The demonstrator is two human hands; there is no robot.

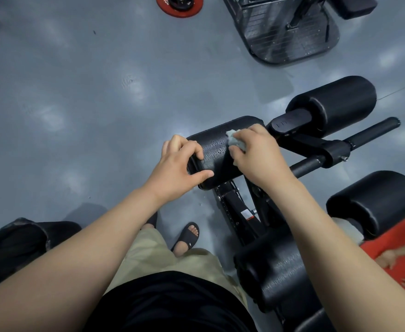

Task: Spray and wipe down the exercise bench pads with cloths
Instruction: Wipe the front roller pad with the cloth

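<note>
Pale cloth [234, 139] under curled right fingers [240, 156]; left hand [180, 164] grips pad [217, 158].

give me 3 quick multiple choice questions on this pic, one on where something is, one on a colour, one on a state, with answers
1. Where is the pale crumpled cloth?
A) hung on a steel bar
B) under the right hand on the black cushioned bench pad
C) tucked in a pocket

2. What colour is the round weight plate at the top edge?
A) blue
B) yellow
C) red

3. How is the pad's surface left of the cloth?
A) beaded with droplets
B) torn open
C) covered by a towel

Answers:
1 B, the hand presses the cloth onto the pad.
2 C, its rim is plainly red.
3 A, small drops glisten there.
</note>
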